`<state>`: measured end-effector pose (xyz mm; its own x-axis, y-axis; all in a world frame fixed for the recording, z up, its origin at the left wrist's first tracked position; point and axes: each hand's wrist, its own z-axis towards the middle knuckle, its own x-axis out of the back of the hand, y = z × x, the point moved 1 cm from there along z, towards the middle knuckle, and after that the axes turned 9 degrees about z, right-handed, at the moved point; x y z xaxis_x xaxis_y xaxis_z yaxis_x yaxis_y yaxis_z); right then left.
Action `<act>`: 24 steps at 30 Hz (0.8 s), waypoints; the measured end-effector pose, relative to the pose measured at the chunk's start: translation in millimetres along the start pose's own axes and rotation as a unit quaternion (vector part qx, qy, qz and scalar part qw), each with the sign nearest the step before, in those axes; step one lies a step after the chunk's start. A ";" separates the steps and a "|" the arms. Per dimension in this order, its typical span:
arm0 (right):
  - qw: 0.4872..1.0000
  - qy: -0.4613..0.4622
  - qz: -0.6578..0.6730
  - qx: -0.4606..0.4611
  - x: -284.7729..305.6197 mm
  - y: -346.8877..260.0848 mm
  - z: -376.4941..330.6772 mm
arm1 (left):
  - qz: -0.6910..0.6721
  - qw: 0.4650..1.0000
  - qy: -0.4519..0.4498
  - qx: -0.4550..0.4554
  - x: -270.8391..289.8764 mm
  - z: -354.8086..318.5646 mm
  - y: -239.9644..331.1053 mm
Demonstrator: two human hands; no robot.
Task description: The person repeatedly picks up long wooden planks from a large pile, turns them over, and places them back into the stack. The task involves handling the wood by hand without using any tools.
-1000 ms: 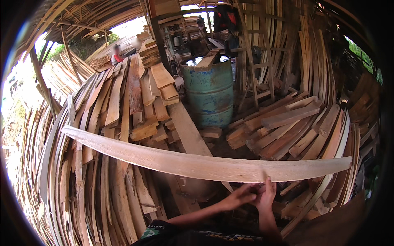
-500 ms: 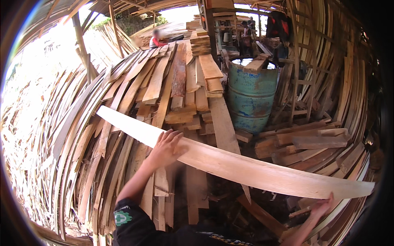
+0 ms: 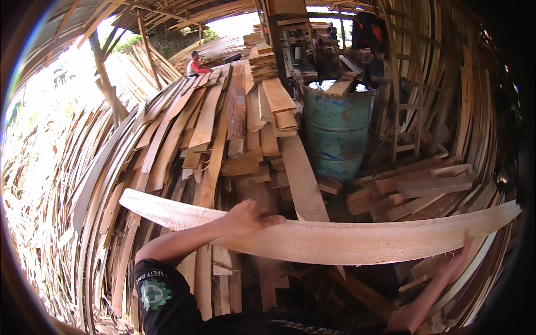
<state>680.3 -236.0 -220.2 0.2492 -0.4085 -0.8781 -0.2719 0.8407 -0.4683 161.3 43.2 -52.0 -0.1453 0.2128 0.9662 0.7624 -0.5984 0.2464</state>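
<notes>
A long pale wooden plank (image 3: 346, 240) spans the view in front of me, its broad face toward me. My left hand (image 3: 248, 218) is closed over its upper edge left of the middle, thumb pointing right and the other fingers partly hidden. Toward the right end, my right hand (image 3: 459, 258) grips the lower edge, with its fingers mostly hidden by the board. Both hands hold the plank above heaps of other sawn boards (image 3: 206, 120).
A blue-green metal drum (image 3: 336, 134) stands beyond the plank, a wood piece across its top. Short timber blocks (image 3: 435, 187) lie at the right, near a wooden ladder-like frame (image 3: 407, 106). Slabs (image 3: 95, 223) lean along the left. Another person (image 3: 195, 66) is behind the pile.
The plank's left end has dropped toward me and its right end has risen, so it lies more level. My left hand has turned over its upper edge, and my right hand has risen.
</notes>
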 end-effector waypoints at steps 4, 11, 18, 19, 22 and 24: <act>0.999 -0.044 0.018 -0.016 14.8 95.3 -118.0 | -0.017 0.990 -0.102 -0.094 -50.0 29.3 21.0; 0.990 -0.049 -0.048 -0.124 8.1 143.3 -124.6 | -0.171 0.963 -0.200 -0.055 -117.7 39.1 -9.9; 0.969 -0.101 -0.224 0.026 -28.9 81.9 -130.9 | -0.362 0.884 -0.290 -0.060 -137.4 100.6 112.4; 0.984 -0.112 -0.132 -0.052 -29.5 93.4 -160.2 | -0.394 0.866 -0.298 -0.078 -146.2 114.2 128.3; 0.965 -0.149 -0.103 -0.188 -44.3 124.7 -244.8 | -0.446 0.827 -0.321 -0.119 -164.9 137.9 203.3; 0.936 -0.197 -0.078 -0.281 -49.4 146.2 -274.6 | -0.407 0.854 -0.282 -0.160 -198.8 165.2 231.7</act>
<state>373.0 -190.5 -272.4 0.6204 -0.2537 -0.7421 -0.6225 0.4163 -0.6627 471.0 -10.2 -199.5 -0.1490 0.9432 0.2969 0.3285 -0.2360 0.9146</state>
